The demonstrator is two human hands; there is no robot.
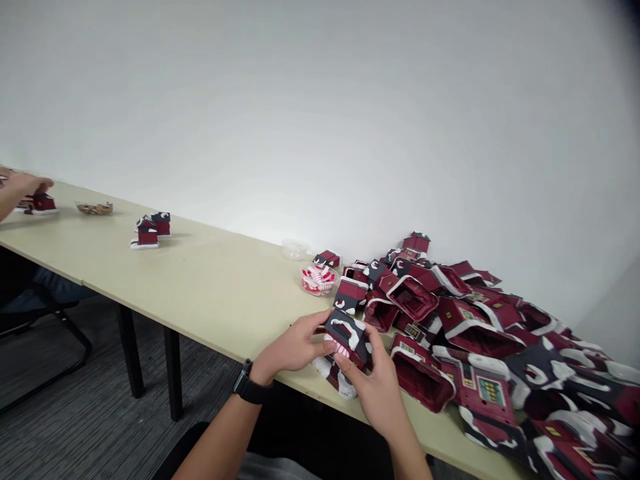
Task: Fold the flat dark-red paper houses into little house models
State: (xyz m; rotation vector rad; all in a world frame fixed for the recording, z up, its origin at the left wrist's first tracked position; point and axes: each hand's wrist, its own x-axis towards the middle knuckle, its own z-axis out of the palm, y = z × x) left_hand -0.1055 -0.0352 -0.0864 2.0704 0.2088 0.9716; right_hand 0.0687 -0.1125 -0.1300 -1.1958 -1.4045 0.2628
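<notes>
Near the table's front edge, a small dark-red model house [351, 331] with a black, snow-patched roof is between my two hands. My left hand [299, 345] closes on its left side, the thumb at a red-and-white striped piece [338, 346] on the front. From the right, my right hand [376, 381] grips the house, its thumb beside the same piece. The fingers partly cover the house and the striped piece. Just below lies another house part [345, 387], partly hidden by the hands. Behind stands a clear bowl of red-and-white striped pieces [319, 280].
A large pile of hollow dark-red houses [465, 320] covers the right of the table [215, 280]. A clear plastic bowl [294, 249] stands near the wall. Farther left are two houses [147, 232], a bowl of brownish pieces [95, 209] and another person's hand [25, 185] at a house.
</notes>
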